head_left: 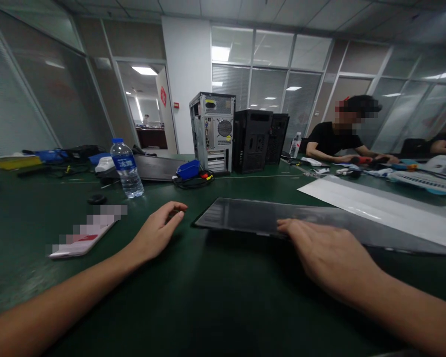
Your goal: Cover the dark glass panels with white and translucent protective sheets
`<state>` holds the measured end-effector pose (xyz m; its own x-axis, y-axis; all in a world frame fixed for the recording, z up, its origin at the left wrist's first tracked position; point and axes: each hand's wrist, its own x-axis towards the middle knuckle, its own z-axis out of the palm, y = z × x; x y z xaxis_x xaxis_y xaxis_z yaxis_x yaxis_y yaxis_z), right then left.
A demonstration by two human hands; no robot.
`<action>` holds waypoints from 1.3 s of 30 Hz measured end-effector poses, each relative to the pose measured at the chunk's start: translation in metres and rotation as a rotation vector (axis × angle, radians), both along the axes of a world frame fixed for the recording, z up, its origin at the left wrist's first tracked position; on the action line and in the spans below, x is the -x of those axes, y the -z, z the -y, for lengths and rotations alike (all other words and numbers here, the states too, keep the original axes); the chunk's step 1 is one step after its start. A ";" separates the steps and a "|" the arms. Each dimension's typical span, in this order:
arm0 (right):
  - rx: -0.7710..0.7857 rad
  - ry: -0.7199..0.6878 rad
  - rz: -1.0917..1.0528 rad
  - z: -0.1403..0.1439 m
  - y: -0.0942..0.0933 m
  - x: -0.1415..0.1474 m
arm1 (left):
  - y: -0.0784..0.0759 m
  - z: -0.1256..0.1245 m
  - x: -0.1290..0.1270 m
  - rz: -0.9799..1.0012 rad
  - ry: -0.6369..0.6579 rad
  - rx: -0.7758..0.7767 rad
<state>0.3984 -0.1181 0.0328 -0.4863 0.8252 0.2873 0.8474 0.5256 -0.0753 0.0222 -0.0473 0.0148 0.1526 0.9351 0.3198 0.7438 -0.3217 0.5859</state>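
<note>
Resting flat on the tabletop [215, 297], the dark panel [267, 218] runs left-right. Right hand [327, 253] presses its near edge, grip released; left hand [158, 233], loosely curled and empty, sits just beside its left end.

Bench [223, 297] in front of me was open green surface, free passage between my hands. Dark flat panel [282, 218] lay ahead on the right, my right hand [327, 253] on its near edge; white sheet [375, 206] just beyond it blocked that side. My left hand [158, 233] sat just beside the panel's left corner. Phone [83, 238] lay near on the left. Water bottle [126, 168] and cable coil [193, 179] stood further back, computer towers [238, 134] behind them. Co-worker [338, 139] occupied the far right.
</note>
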 end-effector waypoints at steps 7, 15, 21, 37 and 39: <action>0.343 -0.438 -0.029 -0.023 0.023 0.050 | 0.014 -0.019 0.023 -0.227 0.014 0.019; 0.285 -0.188 -0.034 -0.105 0.027 0.005 | 0.011 -0.011 0.022 -0.592 0.103 0.163; 0.266 0.388 0.118 -0.175 0.049 -0.071 | 0.013 -0.014 0.020 -0.586 0.103 0.151; 0.225 0.303 0.021 -0.171 0.053 -0.087 | 0.012 0.007 0.021 -0.634 0.423 0.116; 0.142 0.274 -0.003 -0.176 0.043 -0.107 | 0.012 0.007 0.021 -0.621 0.418 0.118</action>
